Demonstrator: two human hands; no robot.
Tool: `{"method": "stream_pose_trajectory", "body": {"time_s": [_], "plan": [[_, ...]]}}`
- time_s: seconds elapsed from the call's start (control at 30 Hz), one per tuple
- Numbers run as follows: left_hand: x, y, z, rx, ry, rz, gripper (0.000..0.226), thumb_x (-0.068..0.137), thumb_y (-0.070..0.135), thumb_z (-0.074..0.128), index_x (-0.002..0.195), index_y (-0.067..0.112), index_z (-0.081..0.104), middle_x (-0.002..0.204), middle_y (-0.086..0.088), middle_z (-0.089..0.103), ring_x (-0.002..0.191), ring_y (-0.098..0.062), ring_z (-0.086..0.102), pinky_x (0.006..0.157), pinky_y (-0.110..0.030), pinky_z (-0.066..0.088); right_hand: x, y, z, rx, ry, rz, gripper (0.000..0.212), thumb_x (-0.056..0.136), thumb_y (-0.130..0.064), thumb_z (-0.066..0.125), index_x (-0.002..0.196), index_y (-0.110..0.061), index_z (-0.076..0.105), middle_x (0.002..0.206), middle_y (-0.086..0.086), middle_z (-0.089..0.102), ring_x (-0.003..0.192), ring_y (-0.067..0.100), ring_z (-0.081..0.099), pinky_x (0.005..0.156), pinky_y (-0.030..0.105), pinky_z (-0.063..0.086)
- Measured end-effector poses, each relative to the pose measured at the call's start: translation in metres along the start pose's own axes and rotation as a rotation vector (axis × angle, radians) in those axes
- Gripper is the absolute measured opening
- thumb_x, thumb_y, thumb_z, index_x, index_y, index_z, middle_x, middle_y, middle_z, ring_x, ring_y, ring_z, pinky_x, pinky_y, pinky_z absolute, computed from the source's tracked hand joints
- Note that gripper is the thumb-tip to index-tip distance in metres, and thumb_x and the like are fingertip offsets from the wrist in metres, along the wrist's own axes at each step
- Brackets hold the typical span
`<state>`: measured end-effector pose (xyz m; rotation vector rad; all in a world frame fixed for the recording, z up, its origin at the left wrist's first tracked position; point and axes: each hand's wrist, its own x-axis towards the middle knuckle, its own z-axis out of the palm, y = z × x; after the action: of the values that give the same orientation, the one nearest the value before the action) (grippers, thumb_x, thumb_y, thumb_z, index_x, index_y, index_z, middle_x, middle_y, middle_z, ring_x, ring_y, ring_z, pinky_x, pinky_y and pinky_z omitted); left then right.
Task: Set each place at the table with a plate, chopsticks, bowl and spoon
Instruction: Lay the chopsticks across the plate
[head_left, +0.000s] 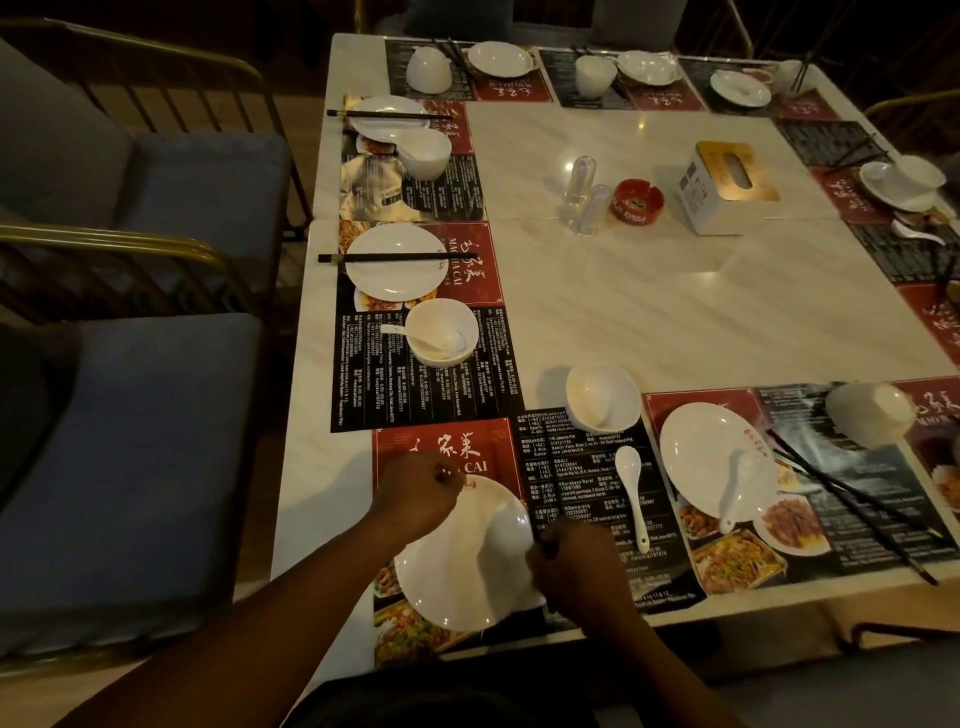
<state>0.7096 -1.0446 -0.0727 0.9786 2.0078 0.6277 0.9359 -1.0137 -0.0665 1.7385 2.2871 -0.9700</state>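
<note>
A white plate (467, 561) lies on the red and black placemat (571, 467) at the near table edge. My left hand (415, 501) grips its upper left rim. My right hand (576, 569) is closed at the plate's right rim, and a thin dark stick, apparently chopsticks (539, 545), pokes out of the fist. An empty white bowl (602, 397) stands beyond the mat's top edge. A white spoon (635, 493) lies on the mat to the right of the plate.
The place to the right has a plate (696, 457) with a spoon on it, loose chopsticks (852, 499) and a tipped bowl (870, 415). Left-side places carry plates, chopsticks and bowls (441, 332). A tissue box (727, 187), a red ashtray (636, 200) and clear shakers (582, 176) stand mid-table. Blue chairs (130, 467) line the left.
</note>
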Motion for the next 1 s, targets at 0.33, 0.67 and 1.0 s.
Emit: {"method": "stream_pose_trajectory", "body": {"time_s": [0.33, 0.67, 1.0], "plan": [[-0.004, 0.006, 0.008, -0.402, -0.044, -0.168, 0.012, 0.09, 0.014, 0.071, 0.102, 0.012, 0.069, 0.094, -0.008, 0.075, 0.073, -0.017, 0.076, 0.073, -0.037, 0.063, -0.023, -0.022, 0.029, -0.053, -0.027, -0.278, 0.021, 0.088, -0.034, 0.064, 0.098, -0.019, 0.075, 0.094, -0.004, 0.075, 0.078, 0.006, 0.069, 0.073, 0.014, 0.052], [-0.002, -0.006, 0.003, -0.289, -0.077, -0.172, 0.017, 0.088, 0.012, 0.073, 0.105, 0.01, 0.069, 0.093, -0.005, 0.072, 0.071, -0.016, 0.074, 0.062, -0.024, 0.06, -0.005, 0.013, 0.011, -0.053, 0.014, -0.139, 0.005, 0.094, -0.025, 0.062, 0.091, -0.025, 0.067, 0.086, -0.009, 0.068, 0.076, 0.001, 0.061, 0.076, 0.02, 0.055], [0.002, -0.015, 0.01, -0.188, -0.068, -0.145, 0.011, 0.086, 0.012, 0.076, 0.094, 0.016, 0.07, 0.092, -0.007, 0.074, 0.071, -0.018, 0.075, 0.079, -0.041, 0.062, 0.006, 0.047, 0.011, 0.029, 0.108, 0.065, 0.011, 0.087, -0.031, 0.072, 0.094, -0.024, 0.067, 0.083, -0.01, 0.07, 0.071, 0.005, 0.062, 0.058, 0.011, 0.038]]}}
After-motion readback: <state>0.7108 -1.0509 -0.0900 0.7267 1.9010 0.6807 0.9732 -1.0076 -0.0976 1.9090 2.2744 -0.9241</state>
